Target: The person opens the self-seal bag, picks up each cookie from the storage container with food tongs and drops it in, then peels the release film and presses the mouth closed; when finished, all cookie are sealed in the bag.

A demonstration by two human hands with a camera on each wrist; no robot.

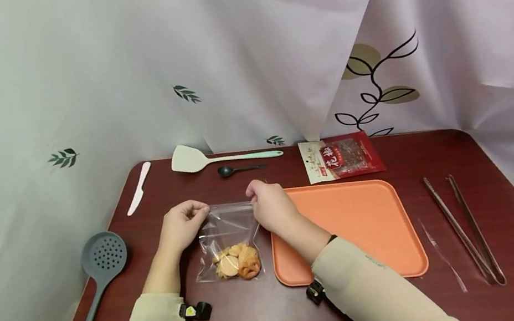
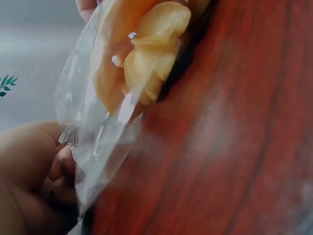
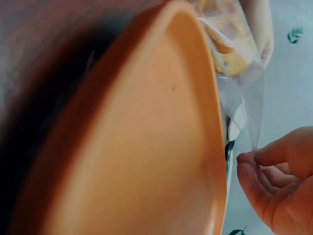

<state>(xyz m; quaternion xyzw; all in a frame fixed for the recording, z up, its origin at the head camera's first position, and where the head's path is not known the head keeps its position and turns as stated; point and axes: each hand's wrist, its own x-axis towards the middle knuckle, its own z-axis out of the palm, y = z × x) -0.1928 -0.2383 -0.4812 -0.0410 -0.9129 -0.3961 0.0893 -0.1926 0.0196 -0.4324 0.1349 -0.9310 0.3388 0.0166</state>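
Observation:
A clear plastic bag [image 1: 227, 227] with pale, yellowish snack pieces [image 1: 239, 262] in its lower part is held between both hands. My left hand [image 1: 181, 226] pinches its top left corner, thumb and fingers together. At the top right corner my right hand [image 1: 271, 206] pinches the bag's edge, close beside the orange tray [image 1: 348, 224]. The right wrist view shows thumb and forefinger [image 3: 254, 174] meeting on the film. In the left wrist view the bag [image 2: 93, 147] runs from the curled fingers up to the snacks [image 2: 156, 49].
Behind lie a white spatula [image 1: 191, 159], a small black spoon [image 1: 225, 171], a white knife [image 1: 139, 188] and a red spice packet [image 1: 349, 156]. At left is a grey slotted skimmer [image 1: 104, 255]; at right, metal tongs [image 1: 467, 233] and a clear plastic strip [image 1: 441, 255].

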